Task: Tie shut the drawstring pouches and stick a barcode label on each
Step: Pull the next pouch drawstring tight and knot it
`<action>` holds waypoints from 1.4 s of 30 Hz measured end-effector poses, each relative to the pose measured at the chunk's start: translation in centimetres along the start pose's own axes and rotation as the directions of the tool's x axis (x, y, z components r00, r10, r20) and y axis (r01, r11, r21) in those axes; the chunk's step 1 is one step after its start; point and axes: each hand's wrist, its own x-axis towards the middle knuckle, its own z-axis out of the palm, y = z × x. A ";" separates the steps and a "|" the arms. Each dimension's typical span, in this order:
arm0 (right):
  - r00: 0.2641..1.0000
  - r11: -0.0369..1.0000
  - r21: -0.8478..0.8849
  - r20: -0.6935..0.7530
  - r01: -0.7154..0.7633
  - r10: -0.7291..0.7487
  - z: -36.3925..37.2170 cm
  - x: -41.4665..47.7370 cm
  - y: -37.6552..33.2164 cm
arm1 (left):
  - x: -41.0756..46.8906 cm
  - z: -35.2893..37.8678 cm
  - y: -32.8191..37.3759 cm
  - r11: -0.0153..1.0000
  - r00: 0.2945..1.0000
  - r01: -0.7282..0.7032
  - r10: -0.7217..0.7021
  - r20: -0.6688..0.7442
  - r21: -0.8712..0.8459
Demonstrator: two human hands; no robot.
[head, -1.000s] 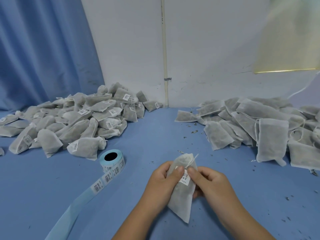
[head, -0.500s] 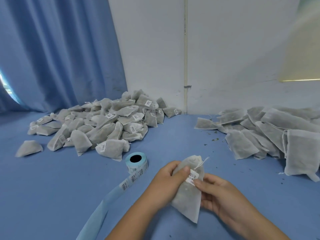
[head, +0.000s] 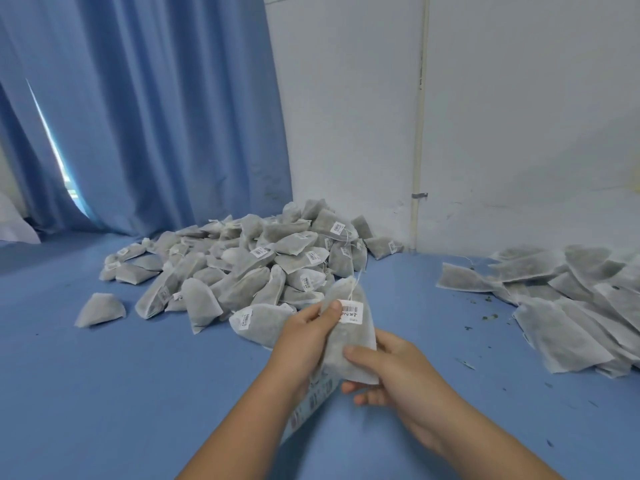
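now label (head: pixel 352 312) stuck on pouch (head: pixel 346 355); right fingers (head: pixel 362 354) slid down, gripping its bottom, left fingers (head: pixel 329 311) pinch top; ready for pile (head: pixel 263 268) ahead.

Left hand (head: pixel 304 332) pinching pouch (head: pixel 349 344) near its top, right hand (head: pixel 391 374) fingers (head: pixel 362 398) curled around its lower end

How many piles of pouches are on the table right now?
2. The labelled pile sits far left by the curtain; the unlabelled pile lies at right, cut off by the frame edge, so more may be hidden.
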 end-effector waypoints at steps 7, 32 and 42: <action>0.999 0.991 0.127 -0.015 -0.048 0.050 2.9 8.0 -2.2 | 4.5 -4.9 1.4 0.999 0.983 0.003 0.006 -0.184 0.050; 0.937 1.000 -0.008 -0.350 -0.015 0.011 -12.6 5.3 1.3 | 2.9 13.5 -5.0 0.976 0.990 0.135 -0.124 0.073 -0.172; 0.693 0.568 -0.720 -0.643 -0.399 -0.328 -26.3 2.3 2.9 | 0.1 18.9 -11.4 0.964 0.988 -0.088 0.053 0.144 0.252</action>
